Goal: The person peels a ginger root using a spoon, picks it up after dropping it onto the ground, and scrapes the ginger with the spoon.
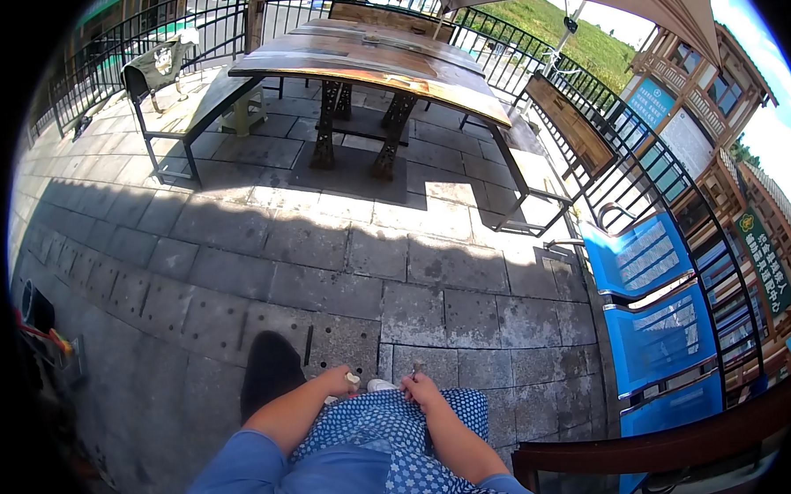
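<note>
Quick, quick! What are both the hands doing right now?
Left hand: closed on a small pale thing, too tiny to name.
Right hand: closed on a small greyish thing, too blurry to name.

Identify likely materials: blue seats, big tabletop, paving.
Blue seats: painted metal or hard plastic, can't tell which; smooth, uniform colour.
Tabletop: wood or wood-look print, slight sheen; mixed brown plank-like bands.
Paving: probably stone or concrete, matte; mottled grey blocks, visible joints.
</note>
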Action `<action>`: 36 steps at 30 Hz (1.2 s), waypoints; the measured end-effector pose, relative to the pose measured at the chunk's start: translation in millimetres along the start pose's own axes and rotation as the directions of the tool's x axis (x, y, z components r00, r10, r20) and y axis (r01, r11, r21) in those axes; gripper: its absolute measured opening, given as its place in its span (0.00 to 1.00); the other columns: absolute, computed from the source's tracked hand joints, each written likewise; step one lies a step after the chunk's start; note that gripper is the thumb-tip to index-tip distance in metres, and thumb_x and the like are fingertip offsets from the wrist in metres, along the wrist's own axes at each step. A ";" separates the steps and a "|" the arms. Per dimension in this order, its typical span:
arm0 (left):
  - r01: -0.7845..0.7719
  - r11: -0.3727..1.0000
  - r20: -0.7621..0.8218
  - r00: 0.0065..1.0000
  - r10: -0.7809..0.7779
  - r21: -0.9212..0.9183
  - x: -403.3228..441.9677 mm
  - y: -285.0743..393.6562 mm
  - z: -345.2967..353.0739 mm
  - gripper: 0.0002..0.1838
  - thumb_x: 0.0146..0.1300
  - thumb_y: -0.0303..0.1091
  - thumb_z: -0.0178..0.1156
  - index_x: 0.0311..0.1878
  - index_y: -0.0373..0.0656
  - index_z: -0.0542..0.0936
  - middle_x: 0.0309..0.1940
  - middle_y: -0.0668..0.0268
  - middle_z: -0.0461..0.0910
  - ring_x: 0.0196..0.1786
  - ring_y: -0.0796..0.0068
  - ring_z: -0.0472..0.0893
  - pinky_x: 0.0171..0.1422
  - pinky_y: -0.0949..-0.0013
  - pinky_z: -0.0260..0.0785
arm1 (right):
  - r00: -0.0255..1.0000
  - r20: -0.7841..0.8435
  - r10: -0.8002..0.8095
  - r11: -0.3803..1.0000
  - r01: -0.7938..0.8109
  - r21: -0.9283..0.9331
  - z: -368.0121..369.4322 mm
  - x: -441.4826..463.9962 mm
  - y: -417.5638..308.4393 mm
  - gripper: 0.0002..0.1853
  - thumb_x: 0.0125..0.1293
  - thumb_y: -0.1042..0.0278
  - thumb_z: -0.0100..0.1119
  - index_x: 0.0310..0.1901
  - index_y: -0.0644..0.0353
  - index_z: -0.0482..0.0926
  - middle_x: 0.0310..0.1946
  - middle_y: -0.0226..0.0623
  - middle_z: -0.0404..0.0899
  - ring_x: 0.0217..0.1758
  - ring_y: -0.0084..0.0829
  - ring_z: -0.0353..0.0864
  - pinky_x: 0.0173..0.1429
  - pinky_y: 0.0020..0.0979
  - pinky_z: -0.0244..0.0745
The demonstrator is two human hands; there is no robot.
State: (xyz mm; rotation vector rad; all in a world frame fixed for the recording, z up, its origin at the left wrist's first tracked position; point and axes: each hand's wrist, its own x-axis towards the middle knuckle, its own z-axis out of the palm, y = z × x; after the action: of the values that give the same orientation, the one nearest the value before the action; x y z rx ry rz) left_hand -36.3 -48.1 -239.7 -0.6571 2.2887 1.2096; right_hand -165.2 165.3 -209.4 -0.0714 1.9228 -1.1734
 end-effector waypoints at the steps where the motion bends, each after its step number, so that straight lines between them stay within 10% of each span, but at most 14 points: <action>1: 0.000 1.000 0.000 1.000 0.000 0.000 0.7 -0.8 0.9 0.29 0.43 0.45 0.66 0.48 0.41 0.72 0.45 0.53 0.76 0.49 0.57 0.75 0.51 0.63 0.67 | 1.000 0.000 0.001 1.000 -0.001 0.002 0.0 0.2 0.1 0.10 0.61 0.63 0.51 0.33 0.62 0.72 0.26 0.33 0.77 0.19 0.21 0.70 0.23 0.22 0.64; 36: -0.050 0.998 0.026 0.998 0.049 0.023 1.5 -0.8 1.4 0.32 0.43 0.49 0.65 0.49 0.41 0.72 0.45 0.53 0.75 0.48 0.56 0.75 0.52 0.62 0.66 | 1.000 0.004 0.018 1.000 -0.018 -0.017 -4.7 7.8 9.0 0.08 0.62 0.65 0.50 0.33 0.61 0.73 0.26 0.33 0.77 0.19 0.22 0.70 0.23 0.23 0.64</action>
State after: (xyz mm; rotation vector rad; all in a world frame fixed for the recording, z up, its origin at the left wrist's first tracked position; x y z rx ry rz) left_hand -36.7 -47.6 -241.8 -0.5767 2.3077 1.2042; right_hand -170.1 170.1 -220.2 -0.0660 1.9261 -1.1441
